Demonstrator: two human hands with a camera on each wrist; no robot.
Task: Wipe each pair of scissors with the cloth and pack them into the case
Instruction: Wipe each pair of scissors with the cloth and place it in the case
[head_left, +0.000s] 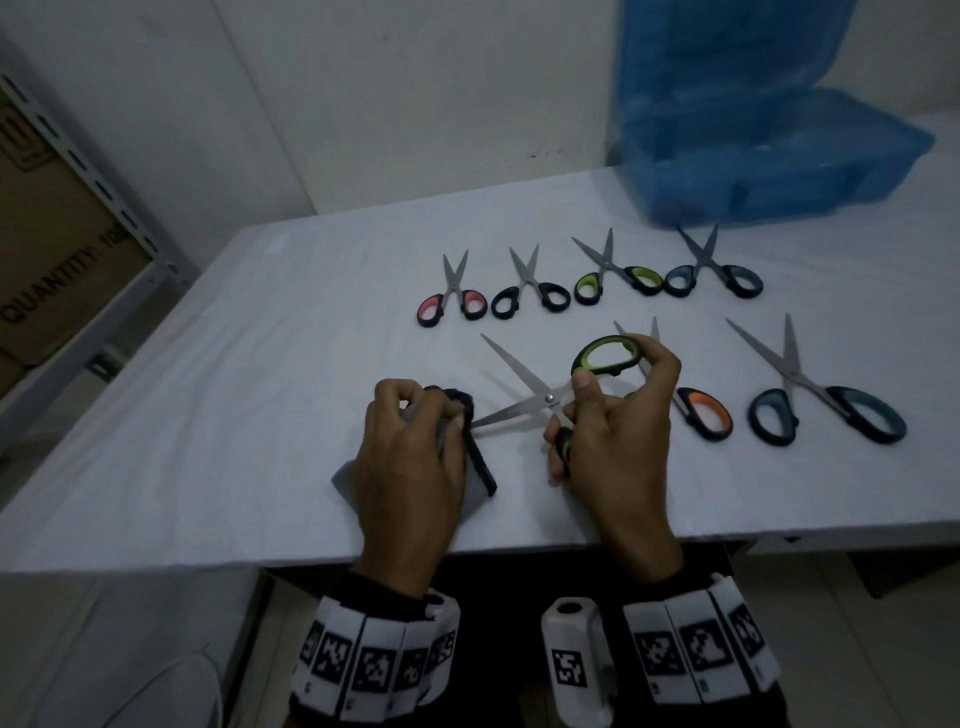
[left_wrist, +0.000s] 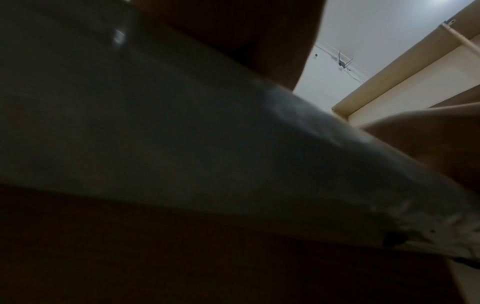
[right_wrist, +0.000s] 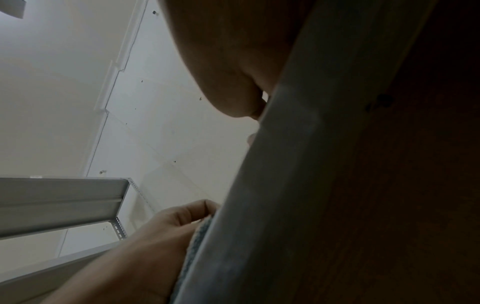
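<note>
At table (head_left: 218, 374) edge: right hand (head_left: 618, 431) grips open scissors (head_left: 545, 400), left hand (head_left: 410, 457) pinches cloth (head_left: 467, 499) round blade. Slip risks cut; exposed blade.

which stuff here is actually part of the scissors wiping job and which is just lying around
Part of the job:
- green-handled scissors, open, gripped by the right hand
- grey cloth, held by the left hand around one blade tip
- six more scissors on the table, e.g. pink-handled pair
- blue case, lid open

Just lying about:
- cardboard box on a metal shelf
</note>
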